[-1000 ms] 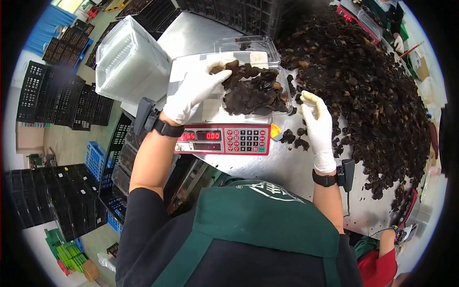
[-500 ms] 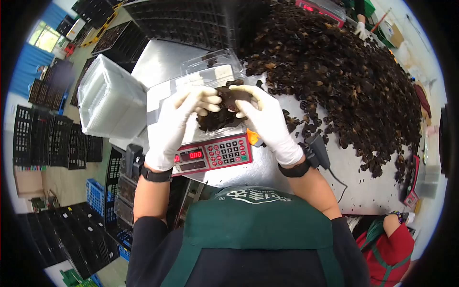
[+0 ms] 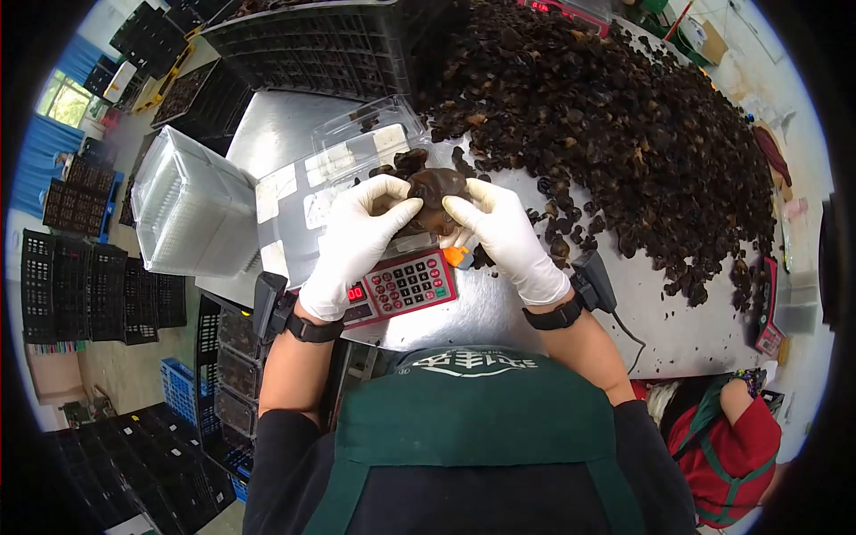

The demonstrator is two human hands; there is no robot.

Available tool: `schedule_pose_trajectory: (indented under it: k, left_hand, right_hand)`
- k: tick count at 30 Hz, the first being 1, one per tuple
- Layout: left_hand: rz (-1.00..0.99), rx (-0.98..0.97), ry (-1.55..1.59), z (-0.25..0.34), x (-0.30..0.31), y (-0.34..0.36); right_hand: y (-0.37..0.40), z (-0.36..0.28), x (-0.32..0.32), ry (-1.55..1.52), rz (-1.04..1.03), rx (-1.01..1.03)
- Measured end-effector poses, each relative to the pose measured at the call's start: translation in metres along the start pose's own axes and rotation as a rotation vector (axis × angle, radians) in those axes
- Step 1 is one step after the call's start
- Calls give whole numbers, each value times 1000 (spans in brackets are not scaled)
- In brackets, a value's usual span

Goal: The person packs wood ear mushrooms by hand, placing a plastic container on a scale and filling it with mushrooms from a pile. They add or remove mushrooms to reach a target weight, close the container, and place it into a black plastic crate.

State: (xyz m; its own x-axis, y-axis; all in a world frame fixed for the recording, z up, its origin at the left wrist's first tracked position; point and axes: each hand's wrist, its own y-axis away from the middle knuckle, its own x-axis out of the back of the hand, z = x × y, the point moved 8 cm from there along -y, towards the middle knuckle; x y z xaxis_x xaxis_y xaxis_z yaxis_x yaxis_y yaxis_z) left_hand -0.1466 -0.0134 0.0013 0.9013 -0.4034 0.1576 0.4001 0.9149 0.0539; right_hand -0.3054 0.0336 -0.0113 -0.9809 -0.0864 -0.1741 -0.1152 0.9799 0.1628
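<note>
White-gloved left hand, white-gloved right hand, lately apart | you're clamping glossy brown fungus | over red keypad scale | seemingly inspecting

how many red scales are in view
3: near scale at the front of the table, far scale beyond the dark heap, cut off at the picture's top, and side scale along the table's right side. More may be hidden.

The metal table carries a scale, a dark heap and stacked clear containers.
</note>
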Motion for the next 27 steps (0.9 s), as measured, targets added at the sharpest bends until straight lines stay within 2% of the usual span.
schedule_pose_trajectory:
  k: [7, 8, 10, 11, 12, 14, 15, 16, 18, 19, 20, 22, 23, 27]
  left_hand:
    - [67, -27, 52, -6, -1, 5]
    - [85, 12, -34, -7, -2, 9]
    - [64, -140, -325, 14, -11, 22]
    - [46, -97, -391, 17, -14, 27]
    - [69, -142, -394, 18, -13, 32]
    - [96, -98, -196, 19, 1, 37]
    - [139, -173, -291, 24, 17, 38]
    - [209, -179, -271, 17, 37, 39]
    - [339, -143, -269, 16, 76, 41]
    - [372, -156, -211, 14, 88, 42]
    - [405, -170, -154, 11, 98, 44]
    - [403, -138, -179, 4, 105, 46]
    - [403, -115, -194, 2, 105, 49]
    - [405, -65, -270, -4, 118, 53]
  right_hand:
    - [5, 0, -1, 60, -27, 11]
    - [4, -1, -2, 89, -46, 14]
    - [4, 0, -1, 241, -48, 146]
    - [3, -1, 3, 386, -24, 135]
    - [0, -3, 3, 422, -1, 146]
    - [-8, -7, 6, 495, 47, 164]
    - [-17, -14, 7, 545, 65, 309]
    - [-25, -18, 6, 392, 73, 218]
    - [-43, -33, -4, 427, 116, 372]
    - [-50, -35, -16, 344, 82, 452]
    - [-57, -30, -24, 389, 85, 427]
    - [-68, -15, -41, 978, 68, 447]
    - [-70, -4, -46, 1081, 86, 534]
    - [-56, -36, -36, 908, 151, 722]
